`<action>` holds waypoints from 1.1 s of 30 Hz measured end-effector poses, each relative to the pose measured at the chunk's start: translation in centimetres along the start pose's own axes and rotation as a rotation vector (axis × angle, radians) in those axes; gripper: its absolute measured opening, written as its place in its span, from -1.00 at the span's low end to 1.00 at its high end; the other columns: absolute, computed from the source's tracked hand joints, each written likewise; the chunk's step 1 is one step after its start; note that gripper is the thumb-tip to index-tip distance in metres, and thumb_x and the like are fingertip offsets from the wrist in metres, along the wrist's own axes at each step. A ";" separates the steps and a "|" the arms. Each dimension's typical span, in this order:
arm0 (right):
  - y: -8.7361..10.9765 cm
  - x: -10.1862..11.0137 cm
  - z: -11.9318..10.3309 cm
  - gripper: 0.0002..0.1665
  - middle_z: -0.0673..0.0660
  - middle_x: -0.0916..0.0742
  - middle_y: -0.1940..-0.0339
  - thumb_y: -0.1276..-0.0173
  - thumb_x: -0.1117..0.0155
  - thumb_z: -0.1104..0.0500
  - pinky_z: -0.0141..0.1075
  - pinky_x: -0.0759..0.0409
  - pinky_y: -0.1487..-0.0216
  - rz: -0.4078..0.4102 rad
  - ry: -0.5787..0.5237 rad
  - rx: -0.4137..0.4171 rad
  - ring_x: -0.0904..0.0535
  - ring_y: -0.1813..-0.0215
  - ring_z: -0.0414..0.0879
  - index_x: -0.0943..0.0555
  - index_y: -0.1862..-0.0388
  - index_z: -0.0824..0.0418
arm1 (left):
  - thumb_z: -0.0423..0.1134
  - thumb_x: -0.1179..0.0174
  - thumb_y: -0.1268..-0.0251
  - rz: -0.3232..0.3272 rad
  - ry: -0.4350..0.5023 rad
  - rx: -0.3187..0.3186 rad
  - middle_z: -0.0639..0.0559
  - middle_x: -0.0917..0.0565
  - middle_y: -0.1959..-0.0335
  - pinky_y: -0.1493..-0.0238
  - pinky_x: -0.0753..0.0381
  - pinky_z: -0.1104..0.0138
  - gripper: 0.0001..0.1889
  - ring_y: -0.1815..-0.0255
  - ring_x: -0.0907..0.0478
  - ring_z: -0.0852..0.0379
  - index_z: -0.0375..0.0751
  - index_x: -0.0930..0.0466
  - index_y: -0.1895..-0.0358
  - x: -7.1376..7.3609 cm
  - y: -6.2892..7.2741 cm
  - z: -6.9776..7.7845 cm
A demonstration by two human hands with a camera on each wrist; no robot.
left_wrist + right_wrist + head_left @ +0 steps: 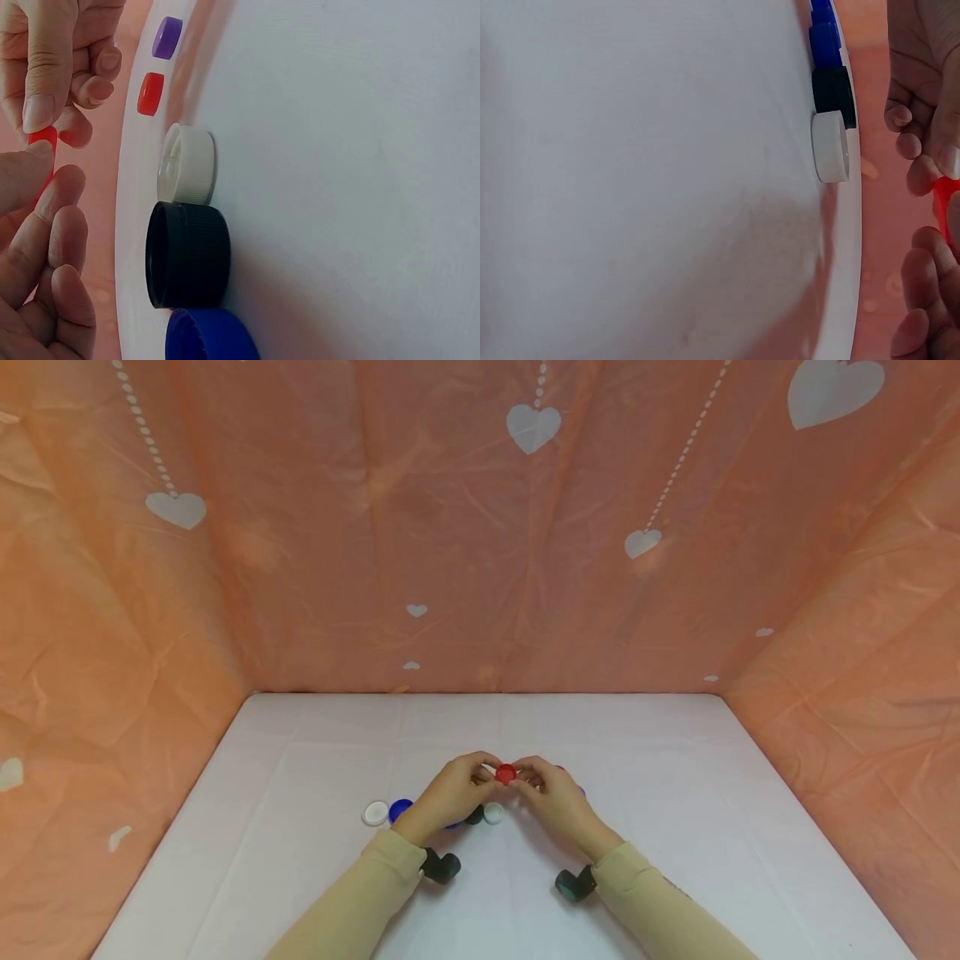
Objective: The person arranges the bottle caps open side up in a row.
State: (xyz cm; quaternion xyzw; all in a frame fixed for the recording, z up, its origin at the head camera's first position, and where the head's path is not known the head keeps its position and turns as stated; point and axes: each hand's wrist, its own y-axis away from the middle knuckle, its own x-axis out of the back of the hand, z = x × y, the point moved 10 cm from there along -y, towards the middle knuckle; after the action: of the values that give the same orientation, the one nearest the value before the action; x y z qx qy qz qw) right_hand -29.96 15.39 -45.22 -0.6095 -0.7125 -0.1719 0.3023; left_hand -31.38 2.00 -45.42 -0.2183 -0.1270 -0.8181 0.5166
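Observation:
A small red bottle cap (pixel 506 773) is held above the table between my two hands. My left hand (pixel 459 789) pinches it from the left with thumb and fingertips. From the other side, my right hand (pixel 553 797) pinches the same cap. Seen from the left wrist, both thumbs lie on the red cap (pixel 45 139), partly covering it. Below the hands stand a white cap (pixel 493 812) and a black cap (pixel 474 815), side by side. A blue cap (pixel 206 337) adjoins the black one, largely hidden by the left arm in the head view.
Farther left lie another blue cap (pixel 401 810) and a flat white cap (pixel 375 813). Beyond the right hand are a second red cap (pixel 151 94) and a purple cap (pixel 167 37). Orange cloth with hearts (pixel 450 527) walls the white table (pixel 300 877).

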 end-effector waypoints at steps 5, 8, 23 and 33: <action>0.2 -0.3 0.4 -0.76 -0.13 -0.68 0.31 -0.38 -0.28 0.07 -0.25 -0.55 0.26 -0.033 -0.014 -0.020 -0.56 0.30 -0.19 -0.60 -0.01 -0.04 | -0.27 -0.25 -0.30 -0.002 -0.036 -0.012 0.17 -0.66 0.35 0.26 -0.57 0.32 -0.78 0.32 -0.58 0.22 -0.14 -0.59 0.01 -0.2 0.1 0.2; 0.3 -0.5 0.6 -0.77 -0.10 -0.69 0.29 -0.40 -0.26 0.10 -0.27 -0.56 0.27 -0.063 -0.014 -0.032 -0.58 0.31 -0.18 -0.59 -0.02 0.01 | -0.26 -0.26 -0.29 -0.010 -0.075 -0.004 0.17 -0.64 0.36 0.26 -0.56 0.31 -0.79 0.33 -0.55 0.21 -0.14 -0.61 0.03 -0.4 0.0 0.2; 1.5 -1.5 1.7 -0.66 -0.11 -0.63 0.35 -0.24 -0.42 0.01 -0.23 -0.53 0.17 -0.183 0.045 -0.083 -0.54 0.27 -0.17 -0.57 0.05 0.02 | -0.20 -0.36 -0.19 -0.067 -0.207 -0.002 0.19 -0.58 0.38 0.22 -0.50 0.28 -0.79 0.31 -0.49 0.19 -0.14 -0.66 0.13 -2.1 0.1 -0.1; 2.0 -1.9 1.8 -0.74 -0.08 -0.58 0.46 -0.23 -0.42 0.15 -0.32 -0.50 0.29 -0.219 0.055 -0.042 -0.50 0.37 -0.18 -0.56 0.14 0.11 | -0.11 -0.39 -0.12 -0.089 -0.381 -0.013 0.16 -0.62 0.28 -0.03 -0.35 0.06 -0.75 0.13 -0.47 0.07 -0.08 -0.68 0.15 -3.2 0.3 -0.1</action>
State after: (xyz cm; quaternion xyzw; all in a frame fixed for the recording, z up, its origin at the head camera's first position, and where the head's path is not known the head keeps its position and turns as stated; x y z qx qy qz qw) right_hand -28.30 15.48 -48.06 -0.5290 -0.7626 -0.2355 0.2884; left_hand -29.99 4.35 -47.03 -0.3668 -0.2268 -0.7848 0.4452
